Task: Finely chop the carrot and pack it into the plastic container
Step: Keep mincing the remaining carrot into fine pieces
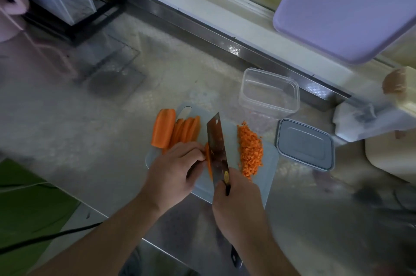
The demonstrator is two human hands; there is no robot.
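Head: lid beside container

No text, label, brand, number or sign could be read anywhere in the view. The cleaver carried a small gold mark near its handle, but it was too small and blurred to make out any letters.
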